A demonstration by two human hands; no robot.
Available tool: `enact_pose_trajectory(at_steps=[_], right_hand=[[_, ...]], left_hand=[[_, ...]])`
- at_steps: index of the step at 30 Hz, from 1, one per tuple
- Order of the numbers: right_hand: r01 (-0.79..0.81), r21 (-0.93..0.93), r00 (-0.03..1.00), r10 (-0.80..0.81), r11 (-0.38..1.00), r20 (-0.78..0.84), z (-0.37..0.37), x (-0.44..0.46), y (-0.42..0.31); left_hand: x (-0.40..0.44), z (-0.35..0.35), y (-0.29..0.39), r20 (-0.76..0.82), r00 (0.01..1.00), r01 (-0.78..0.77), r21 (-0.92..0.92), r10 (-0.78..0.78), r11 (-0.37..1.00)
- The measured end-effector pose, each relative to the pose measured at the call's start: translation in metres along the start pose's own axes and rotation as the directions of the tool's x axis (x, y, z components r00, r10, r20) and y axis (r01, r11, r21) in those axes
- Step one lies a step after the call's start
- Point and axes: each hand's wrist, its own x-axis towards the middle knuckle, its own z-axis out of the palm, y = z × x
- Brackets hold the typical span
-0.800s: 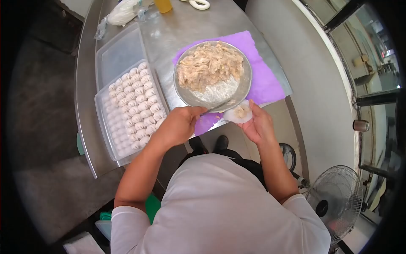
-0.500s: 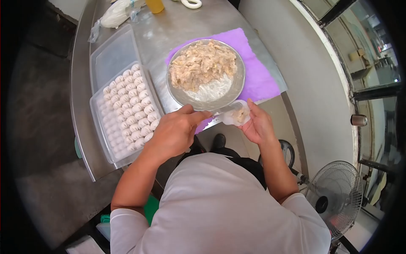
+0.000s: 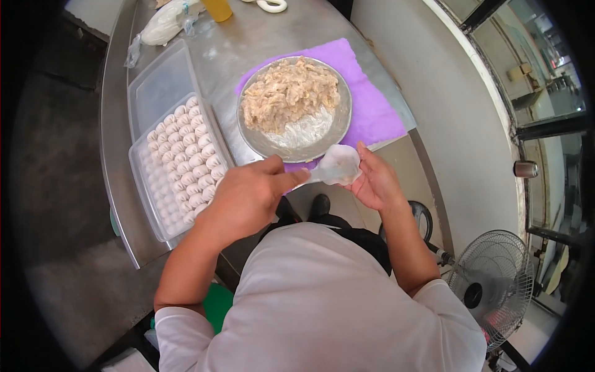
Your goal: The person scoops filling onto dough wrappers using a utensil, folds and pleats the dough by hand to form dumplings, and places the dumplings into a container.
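My left hand (image 3: 245, 193) grips the handle of a pale flat spatula or spoon (image 3: 319, 174), whose far end lies against a round white dough wrapper (image 3: 341, 157). The wrapper rests on the fingers of my right hand (image 3: 377, 181), just below the metal bowl's right side. Any filling on the wrapper is hidden behind the tool. The metal bowl (image 3: 338, 129) holds a mound of pale minced filling (image 3: 288, 94) and stands on a purple cloth (image 3: 377, 113). Left of my hands, pleated dumplings (image 3: 186, 149) sit in rows in a clear plastic tray (image 3: 144, 199).
An empty clear lid or tray (image 3: 162, 84) lies behind the dumplings on the steel table (image 3: 217, 68). A plastic bag (image 3: 166, 23), a yellow container (image 3: 218, 7) and a white ring-shaped object (image 3: 271, 5) are at the back. A fan (image 3: 491, 291) stands at right.
My left hand has moved the tool from the bowl's lower rim onto the wrapper. The wrapper now tilts up more in my right hand. The view has shifted slightly.
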Motion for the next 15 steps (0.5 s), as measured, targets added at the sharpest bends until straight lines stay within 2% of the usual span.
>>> enact_pose_trajectory(at_steps=[2,6,8,11,13,15], right_hand=[[-0.054,0.059,0.999,0.054,0.997,-0.005,0.006,0.000,-0.002],[-0.070,0.024,0.997,0.069,0.997,0.045,0.011,-0.003,-0.005],[-0.093,0.034,0.995,0.094,0.995,-0.028,0.022,-0.004,-0.007],[-0.042,-0.036,0.997,0.045,0.998,0.058,0.014,-0.001,0.000],[-0.039,-0.051,0.999,0.041,0.998,0.036,0.017,-0.003,0.001],[-0.029,-0.068,0.999,0.031,0.997,0.024,0.015,0.000,0.002]], left_hand=[[-0.003,0.001,0.003,-0.003,1.000,-0.014,0.057,0.014,0.998],[-0.009,-0.012,0.006,-0.035,0.998,-0.040,0.152,0.046,0.988],[-0.011,-0.003,-0.004,-0.044,0.998,-0.032,0.141,0.038,0.990],[-0.012,-0.003,0.000,-0.061,0.998,-0.018,0.115,0.026,0.993],[-0.015,-0.003,0.003,-0.084,0.996,0.000,0.094,0.008,0.996],[-0.014,-0.005,0.001,0.027,0.995,0.099,0.076,-0.101,0.992]])
